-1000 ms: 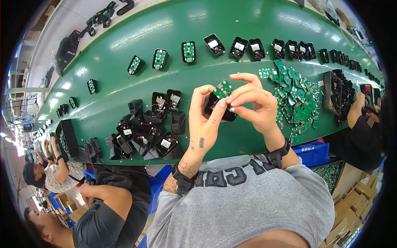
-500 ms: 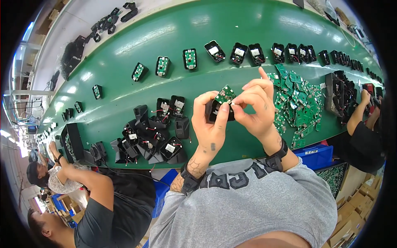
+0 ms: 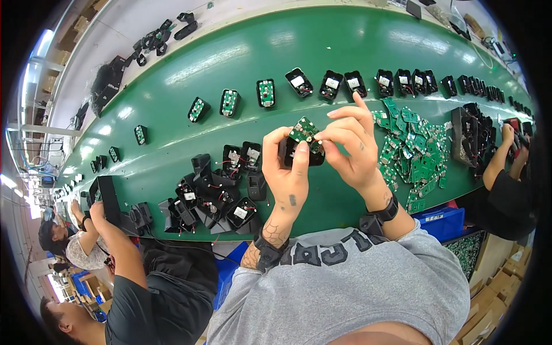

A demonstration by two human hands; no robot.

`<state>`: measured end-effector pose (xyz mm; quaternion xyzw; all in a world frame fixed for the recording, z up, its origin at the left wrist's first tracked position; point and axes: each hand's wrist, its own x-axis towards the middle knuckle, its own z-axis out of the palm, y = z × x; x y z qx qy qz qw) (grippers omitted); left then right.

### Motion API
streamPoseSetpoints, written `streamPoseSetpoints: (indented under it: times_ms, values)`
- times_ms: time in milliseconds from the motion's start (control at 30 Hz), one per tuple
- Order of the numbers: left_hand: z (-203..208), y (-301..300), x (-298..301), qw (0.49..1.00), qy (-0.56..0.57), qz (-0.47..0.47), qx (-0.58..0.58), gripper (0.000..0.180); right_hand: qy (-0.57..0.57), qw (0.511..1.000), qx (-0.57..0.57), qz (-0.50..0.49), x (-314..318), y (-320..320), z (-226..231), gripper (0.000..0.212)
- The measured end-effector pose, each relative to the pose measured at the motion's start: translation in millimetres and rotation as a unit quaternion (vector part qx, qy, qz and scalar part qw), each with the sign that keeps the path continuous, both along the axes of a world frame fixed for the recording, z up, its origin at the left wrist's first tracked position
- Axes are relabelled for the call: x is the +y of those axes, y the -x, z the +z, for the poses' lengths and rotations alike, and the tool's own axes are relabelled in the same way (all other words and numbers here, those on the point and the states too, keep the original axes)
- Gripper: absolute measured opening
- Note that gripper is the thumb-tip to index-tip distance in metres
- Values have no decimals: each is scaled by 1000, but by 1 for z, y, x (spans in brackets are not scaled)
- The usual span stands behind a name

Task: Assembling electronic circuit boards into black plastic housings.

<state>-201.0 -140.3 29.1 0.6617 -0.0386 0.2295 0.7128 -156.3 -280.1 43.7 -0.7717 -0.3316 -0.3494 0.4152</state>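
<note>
My left hand [image 3: 284,175] is closed round a small black plastic housing [image 3: 312,158], and its thumb presses on a green circuit board [image 3: 305,129] tilted above the housing's open top. At the board's right corner, the thumb and index finger of my right hand [image 3: 353,146] are pinched together. A tiny whitish piece shows at those fingertips, too small to name. The other right fingers are raised and spread. Both hands are held over the green table [image 3: 339,198].
Loose circuit boards [image 3: 417,149] are heaped right of my hands. Black housings with red wires [image 3: 215,195] pile up on the left. A row of housings [image 3: 330,85] runs along the far side. A black bin [image 3: 463,135] stands right; co-workers [image 3: 161,287] sit on both sides.
My hands, with the housing and board, have shifted slightly left in view. The left co-worker's arm has reached toward the black box on the table.
</note>
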Motion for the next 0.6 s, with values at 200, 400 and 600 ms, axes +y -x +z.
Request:
streamPoseSetpoints:
  times_ms: [200, 400, 600]
  values:
    - [-4, -1, -1, 1000, -22, 10, -12, 26, -41, 999, 25, 14, 1, 4, -8, 24]
    - [-4, 1, -7, 998, -36, 40, -11, 24, -65, 995, 71, 15, 4, 10, -10, 18]
    - [-5, -6, -1, 989, -83, 94, -79, 23, -21, 985, 161, 56, -6, 15, 9, 12]
